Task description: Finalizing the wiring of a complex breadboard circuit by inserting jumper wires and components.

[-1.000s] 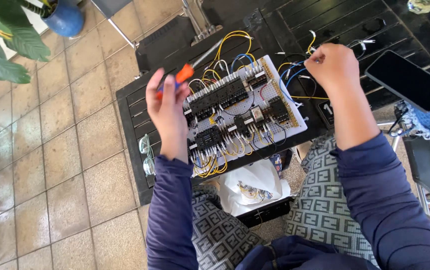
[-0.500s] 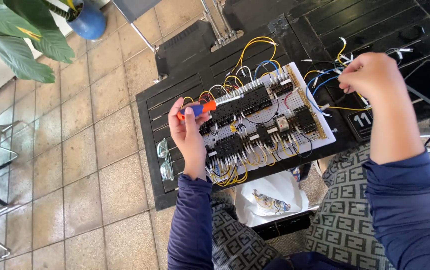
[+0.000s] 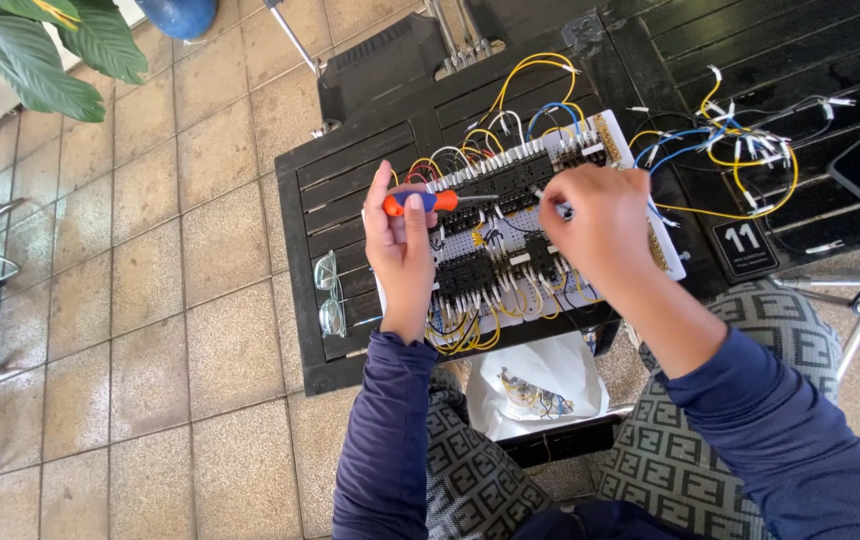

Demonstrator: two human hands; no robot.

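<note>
I see one orange-and-blue screwdriver (image 3: 428, 202) clamped in my left hand (image 3: 402, 250), my right hand (image 3: 598, 228) fingers pinched on one breadboard (image 3: 530, 240) wire, one pair of glasses (image 3: 329, 293) on the desk (image 3: 340, 180).

A small screwdriver (image 3: 428, 202) with an orange and blue handle lay level, its thin metal shaft pointing right over a white wiring board (image 3: 535, 235). The board, crowded with black blocks and yellow, white and blue wires, lay flat on the dark slatted table.
</note>
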